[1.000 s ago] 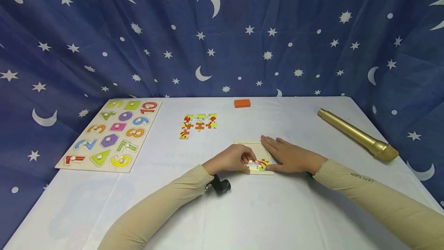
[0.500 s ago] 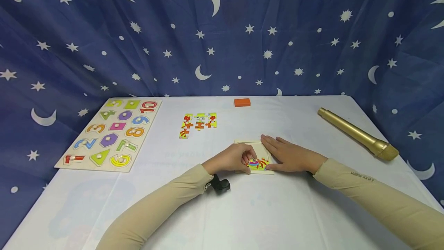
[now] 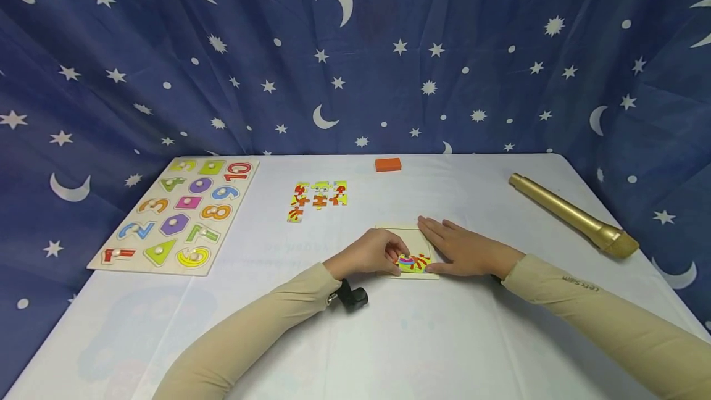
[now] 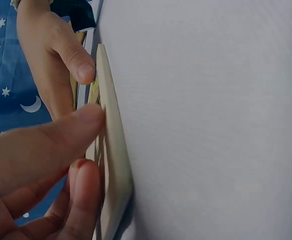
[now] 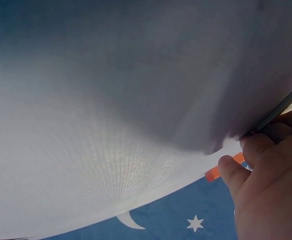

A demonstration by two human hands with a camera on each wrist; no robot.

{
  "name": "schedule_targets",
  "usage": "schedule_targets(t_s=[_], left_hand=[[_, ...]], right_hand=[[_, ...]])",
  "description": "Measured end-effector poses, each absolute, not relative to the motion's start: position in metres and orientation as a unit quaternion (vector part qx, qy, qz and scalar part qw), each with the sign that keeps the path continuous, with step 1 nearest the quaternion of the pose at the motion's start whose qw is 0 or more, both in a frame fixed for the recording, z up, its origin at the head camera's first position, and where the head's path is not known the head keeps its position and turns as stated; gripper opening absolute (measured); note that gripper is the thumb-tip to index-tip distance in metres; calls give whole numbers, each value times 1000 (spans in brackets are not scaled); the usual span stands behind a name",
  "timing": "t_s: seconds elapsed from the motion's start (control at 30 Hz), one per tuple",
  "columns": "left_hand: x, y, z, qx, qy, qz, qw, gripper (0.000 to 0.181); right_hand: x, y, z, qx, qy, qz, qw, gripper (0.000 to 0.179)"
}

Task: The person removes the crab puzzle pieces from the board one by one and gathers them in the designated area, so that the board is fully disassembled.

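Observation:
A small wooden puzzle tray (image 3: 408, 236) lies on the table before me, with colourful puzzle pieces (image 3: 419, 263) along its near side. My left hand (image 3: 374, 253) is at the tray's near left, thumb and curled fingertips pinching a puzzle piece, mostly hidden behind them. In the left wrist view the left thumb (image 4: 88, 117) overlaps the tray's pale edge (image 4: 117, 165). My right hand (image 3: 463, 247) rests with extended fingers along the tray's right edge, its thumb by the near right corner.
Several loose puzzle pieces (image 3: 320, 201) lie grouped behind and left of the tray. A number puzzle board (image 3: 161, 222) sits far left, an orange block (image 3: 387, 165) at the back edge, and a gold microphone (image 3: 566, 212) at the right. A blue curtain (image 3: 355, 54) hangs behind.
The striped piece at my left fingertips has changed its tilt and now shows its coloured face more clearly. Both hands stay in nearly the same place.

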State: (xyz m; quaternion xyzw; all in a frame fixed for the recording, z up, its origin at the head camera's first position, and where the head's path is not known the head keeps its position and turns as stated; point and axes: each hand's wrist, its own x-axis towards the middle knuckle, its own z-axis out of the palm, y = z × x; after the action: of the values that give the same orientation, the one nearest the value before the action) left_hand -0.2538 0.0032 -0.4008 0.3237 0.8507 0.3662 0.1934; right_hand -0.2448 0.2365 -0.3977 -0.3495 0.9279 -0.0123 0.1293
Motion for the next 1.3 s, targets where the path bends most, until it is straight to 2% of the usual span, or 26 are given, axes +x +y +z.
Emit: schedule_targets(t_s=[0.37,0.83,1.0,1.3], left_hand=[[-258,-13,-404,272,845,425,179,32],[-292,-83,-400,170,873,449,84,36],[-302,-107,-396,130,886,440,74,38],[-308,-133,-394,128,914,383,47,38]], right_hand=[[-246,237,-400,-346,929,-11,132,93],[-245,236,-400,-338,931,-5,136,93],[-245,236,-401,-336,932,-4,135,93],[-244,235,-400,-333,933,1,137,93]])
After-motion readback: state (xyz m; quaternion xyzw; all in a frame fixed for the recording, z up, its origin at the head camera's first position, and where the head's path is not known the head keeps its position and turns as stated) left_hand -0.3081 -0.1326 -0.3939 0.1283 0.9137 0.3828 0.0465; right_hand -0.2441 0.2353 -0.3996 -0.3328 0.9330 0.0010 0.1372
